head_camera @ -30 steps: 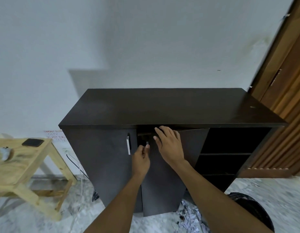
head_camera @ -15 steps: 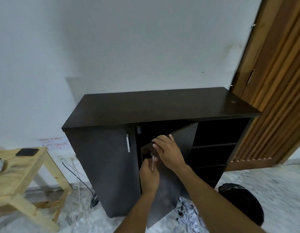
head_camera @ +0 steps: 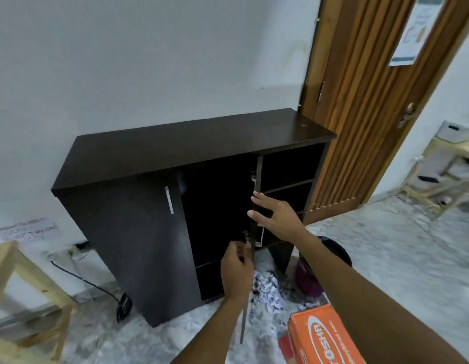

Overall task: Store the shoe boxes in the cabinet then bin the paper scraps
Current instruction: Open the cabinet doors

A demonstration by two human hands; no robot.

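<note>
While the left grip [head_camera: 236, 271] is curled round the free edge of the cabinet [head_camera: 191, 143] door [head_camera: 243, 321], just below frame centre, the right grip [head_camera: 276, 219] lies above it with its fingers straight and spread, touching the same door higher up and holding nothing. The door stands swung out toward the camera and shows almost edge-on, so the dark middle bay [head_camera: 215, 211] is open at centre frame. The shoe box [head_camera: 320, 337], orange, sits on the floor at the lower right, below and to the right of both grips and well apart from them. Its long axis runs from near the cabinet's foot toward the bottom edge of the frame. It lies under the right forearm, so the right grip is probably the nearer one to drop to it; the box would then have to travel up and left, past the door's edge, into the bay. The left arm reaches straight up from the bottom of the frame, while the right comes in diagonally from the lower right. Paper scraps [head_camera: 267, 290] litter the floor by the cabinet's foot, with the bin [head_camera: 310, 282] just to their right.
</note>
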